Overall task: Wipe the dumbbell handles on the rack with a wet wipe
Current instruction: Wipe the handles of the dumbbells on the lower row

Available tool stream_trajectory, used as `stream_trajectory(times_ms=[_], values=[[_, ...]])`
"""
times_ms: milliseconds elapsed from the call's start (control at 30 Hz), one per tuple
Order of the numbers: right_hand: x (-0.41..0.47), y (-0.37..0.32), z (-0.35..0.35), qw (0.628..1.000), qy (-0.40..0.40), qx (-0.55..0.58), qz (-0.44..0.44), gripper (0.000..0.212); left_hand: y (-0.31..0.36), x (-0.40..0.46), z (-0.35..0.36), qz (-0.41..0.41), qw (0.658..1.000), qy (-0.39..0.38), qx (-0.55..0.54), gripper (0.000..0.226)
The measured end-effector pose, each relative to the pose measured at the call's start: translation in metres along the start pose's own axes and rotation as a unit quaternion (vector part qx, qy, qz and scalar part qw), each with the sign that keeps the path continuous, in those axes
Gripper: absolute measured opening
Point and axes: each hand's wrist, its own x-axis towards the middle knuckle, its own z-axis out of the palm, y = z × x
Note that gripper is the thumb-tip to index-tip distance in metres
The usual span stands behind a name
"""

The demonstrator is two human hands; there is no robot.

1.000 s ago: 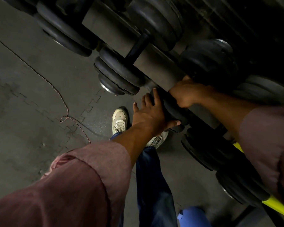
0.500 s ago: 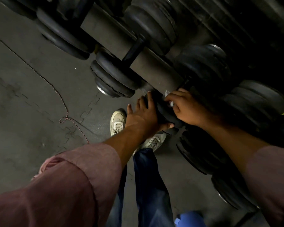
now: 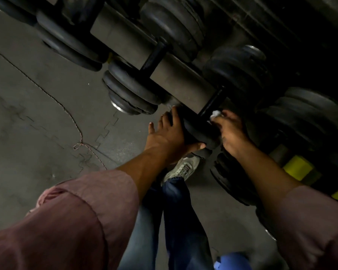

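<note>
Wiping of one dumbbell handle (image 3: 210, 106) at the rack's (image 3: 180, 82) front rail.
The weight's end (image 3: 197, 131) is steadied by the left hand (image 3: 167, 137), fingers straight, thumb beneath; the wipe (image 3: 215, 114) is pinched by the right hand (image 3: 230, 131), to be drawn along the handle next.

The dumbbells (image 3: 131, 94) are black rubber, a few with dull silver end caps, and they sit along a grey rack rail (image 3: 125, 41). The wet wipe (image 3: 215, 114) shows as a small white wad. Both sleeves (image 3: 82, 217) are a faded dusty pink. The jeans (image 3: 181, 221) are dark blue, and the shoe (image 3: 183, 168) is off-white with grey laces. The floor (image 3: 37, 106) is dark grey matting with a jigsaw-edged seam, crossed by a thin red-and-white string (image 3: 77, 131). Bright yellow patches (image 3: 298, 168) show low on the rack, and something blue (image 3: 232, 262) lies by the feet.
</note>
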Motion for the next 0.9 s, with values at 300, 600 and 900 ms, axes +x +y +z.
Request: stream_trajectory(times_ms=[300, 600, 900], values=[[0.009, -0.020, 0.009, 0.984, -0.009, 0.175, 0.037, 0.039, -0.004, 0.003, 0.005, 0.006, 1.000, 0.006, 0.000, 0.138], [-0.015, 0.005, 0.009, 0.992, -0.003, -0.125, 0.028, 0.021, -0.004, 0.005, 0.005, 0.003, 1.000, -0.005, -0.002, 0.137], [-0.034, 0.022, 0.029, 0.960, 0.157, -0.207, -0.106, 0.031, -0.005, 0.005, 0.005, 0.004, 1.000, 0.003, -0.019, 0.141]])
